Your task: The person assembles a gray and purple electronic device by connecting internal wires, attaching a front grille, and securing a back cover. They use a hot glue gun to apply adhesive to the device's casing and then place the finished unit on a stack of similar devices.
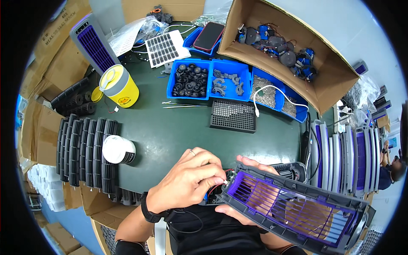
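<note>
My right hand [257, 194] supports a long dark grey fan housing [293, 229] with a purple slatted grille [289, 206], tilted down to the right. Its thumb lies along the lower edge, and its fingers show past the upper edge and through the slats. At the housing's left end, my left hand [191, 178] has thumb and forefinger pinched on a small white connector [225, 182] by a small circuit board. Red wires [216, 188] run beside the fingertips. Another dark grey housing part [293, 171] lies behind, partly hidden.
Blue bins [230, 90] hold black wheels, grey brackets and screws. A black perforated tray [233, 116] sits before them. A carton [340, 91] of motors stands far right. Black fan rollers [88, 151], a white tub [119, 149] and a yellow cup [123, 91] are left; grey-purple panels [346, 157] stand right.
</note>
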A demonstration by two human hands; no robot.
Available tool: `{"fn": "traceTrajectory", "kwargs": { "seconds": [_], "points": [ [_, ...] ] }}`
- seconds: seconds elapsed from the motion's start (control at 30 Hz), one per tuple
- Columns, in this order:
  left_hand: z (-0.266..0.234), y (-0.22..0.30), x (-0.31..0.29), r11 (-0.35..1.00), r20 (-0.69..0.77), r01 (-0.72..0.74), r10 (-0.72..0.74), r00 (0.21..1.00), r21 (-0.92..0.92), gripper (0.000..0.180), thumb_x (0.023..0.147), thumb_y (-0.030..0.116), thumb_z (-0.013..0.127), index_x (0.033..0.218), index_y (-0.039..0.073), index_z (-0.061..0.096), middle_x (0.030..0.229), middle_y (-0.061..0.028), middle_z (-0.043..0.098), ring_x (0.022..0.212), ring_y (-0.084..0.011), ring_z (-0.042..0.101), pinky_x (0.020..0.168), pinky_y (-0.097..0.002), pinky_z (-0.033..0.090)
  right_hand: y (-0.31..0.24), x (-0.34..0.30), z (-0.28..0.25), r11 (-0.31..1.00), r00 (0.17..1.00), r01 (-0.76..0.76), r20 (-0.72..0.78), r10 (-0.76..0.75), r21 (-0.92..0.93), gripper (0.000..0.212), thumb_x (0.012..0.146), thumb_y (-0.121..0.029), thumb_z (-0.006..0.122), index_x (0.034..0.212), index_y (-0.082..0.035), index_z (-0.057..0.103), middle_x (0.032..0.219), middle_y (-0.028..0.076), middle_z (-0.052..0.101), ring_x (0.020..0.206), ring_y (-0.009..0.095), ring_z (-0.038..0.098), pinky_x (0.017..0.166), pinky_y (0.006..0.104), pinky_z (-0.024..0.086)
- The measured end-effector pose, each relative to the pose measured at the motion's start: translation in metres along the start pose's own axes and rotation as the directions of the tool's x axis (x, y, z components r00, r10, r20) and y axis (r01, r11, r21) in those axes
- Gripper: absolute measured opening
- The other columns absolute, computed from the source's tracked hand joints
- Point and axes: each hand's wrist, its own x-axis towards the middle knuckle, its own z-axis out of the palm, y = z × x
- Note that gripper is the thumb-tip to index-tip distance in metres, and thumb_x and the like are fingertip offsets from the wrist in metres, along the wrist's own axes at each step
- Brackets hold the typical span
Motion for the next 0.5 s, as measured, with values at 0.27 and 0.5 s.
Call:
{"fn": "traceTrajectory", "kwargs": {
  "seconds": [0.27,0.5],
  "points": [
    [0.008,0.009,0.003,0.919,-0.005,-0.199,0.214,0.977,0.34,0.023,0.072,0.004,0.079,0.093,0.011,0.073,0.101,-0.0004,0.067,0.104,-0.021,0.064,0.09,-0.0387,0.044,-0.014,0.004,0.002,0.981,0.999,-0.039,-0.021,0.036,-0.192,0.085,0.069,-0.052,0.1,0.124,-0.001,0.061,0.134,0.018,0.059,0.138,0.037,0.058,0.12,0.0461,0.043],
    [0.009,0.012,0.0,0.865,0.039,-0.266,0.277,0.96,0.426,0.03,0.068,0.006,0.076,0.097,0.01,0.072,0.103,-0.0004,0.067,0.104,-0.0196,0.064,0.089,-0.0415,0.044,-0.007,-0.002,-0.006,1.0,0.999,-0.004,0.037,0.005,-0.017,0.124,0.068,-0.039,0.104,0.155,-0.002,0.022,0.154,0.023,0.045,0.145,0.039,0.051,0.119,0.0534,0.046]
  ]
}}
